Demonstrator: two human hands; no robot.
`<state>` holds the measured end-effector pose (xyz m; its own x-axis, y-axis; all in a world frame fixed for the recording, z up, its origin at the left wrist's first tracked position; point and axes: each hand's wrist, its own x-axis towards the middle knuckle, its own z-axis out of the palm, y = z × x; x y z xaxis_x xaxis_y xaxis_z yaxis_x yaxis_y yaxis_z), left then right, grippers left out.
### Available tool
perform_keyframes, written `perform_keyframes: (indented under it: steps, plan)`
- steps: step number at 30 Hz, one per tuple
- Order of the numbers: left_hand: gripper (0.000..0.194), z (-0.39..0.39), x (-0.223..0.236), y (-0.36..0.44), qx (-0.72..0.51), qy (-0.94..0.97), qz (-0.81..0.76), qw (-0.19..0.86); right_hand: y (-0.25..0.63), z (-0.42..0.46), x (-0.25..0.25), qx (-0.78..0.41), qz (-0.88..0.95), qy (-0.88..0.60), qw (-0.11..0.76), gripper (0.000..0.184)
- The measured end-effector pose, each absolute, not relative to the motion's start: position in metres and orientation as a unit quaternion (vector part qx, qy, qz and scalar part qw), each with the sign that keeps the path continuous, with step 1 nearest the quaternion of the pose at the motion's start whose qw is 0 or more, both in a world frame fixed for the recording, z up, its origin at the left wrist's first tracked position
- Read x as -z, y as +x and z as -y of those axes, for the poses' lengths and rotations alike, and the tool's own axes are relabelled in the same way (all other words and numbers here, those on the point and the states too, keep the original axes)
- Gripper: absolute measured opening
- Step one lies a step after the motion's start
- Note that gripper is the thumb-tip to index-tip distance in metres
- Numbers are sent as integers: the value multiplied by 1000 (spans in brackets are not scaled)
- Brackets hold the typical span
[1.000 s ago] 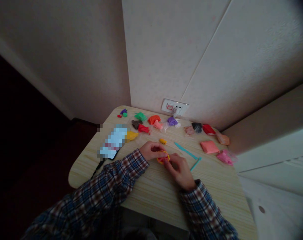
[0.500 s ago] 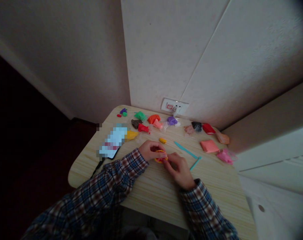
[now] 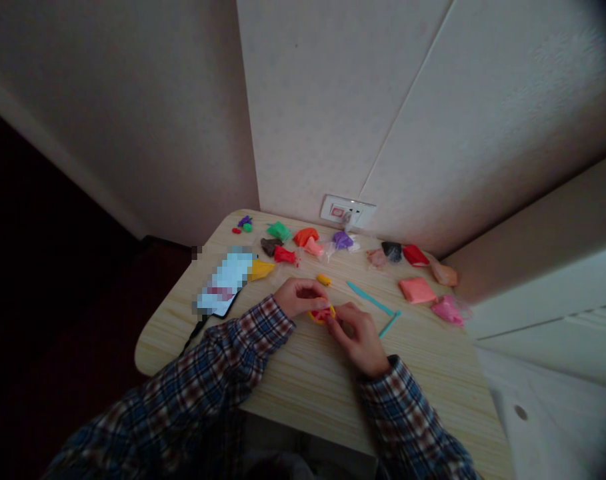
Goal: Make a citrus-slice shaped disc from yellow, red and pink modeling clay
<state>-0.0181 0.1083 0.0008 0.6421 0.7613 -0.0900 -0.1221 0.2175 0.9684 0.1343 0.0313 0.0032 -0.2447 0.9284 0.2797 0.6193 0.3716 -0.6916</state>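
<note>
Between my two hands is a small round clay piece [image 3: 321,315], red inside with a yellow rim. My left hand [image 3: 297,297] pinches its upper edge with thumb and fingers. On the opposite side, the fingertips of my right hand [image 3: 359,339] are closed on the lower right of the rim, hiding part of it. A short yellow clay roll [image 3: 323,280] lies on the table just beyond my left fingers. To the right of it rest a teal modelling knife [image 3: 369,297] and a second thin teal tool [image 3: 390,323], their ends meeting.
Along the back of the wooden table [image 3: 423,387] lie bagged clays, among them green [image 3: 279,231], purple [image 3: 342,240] and pink [image 3: 449,310]. A phone [image 3: 229,280] with a cable is at the left. Small clay shapes [image 3: 245,224] sit in the far left corner, and a wall socket [image 3: 348,211] is behind.
My left thumb and fingers have shifted up slightly along the clay piece, so more of its red inside shows. My right hand stays at the rim. The view has shifted a little.
</note>
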Motion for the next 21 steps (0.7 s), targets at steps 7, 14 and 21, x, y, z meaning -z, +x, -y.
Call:
perform_keyframes:
  steps: [7, 14, 21]
  plan:
    - [44, -111, 6, -16, -308, 529, -309, 727, 136, -30, -3, -227, 740, -526, 353, 35]
    - [40, -111, 6, -16, -298, 526, -302, 737, 136, -30, -4, -225, 731, -531, 364, 38]
    - [46, -110, 3, -14, -254, 526, -279, 763, 137, -29, -5, -230, 727, -522, 382, 39]
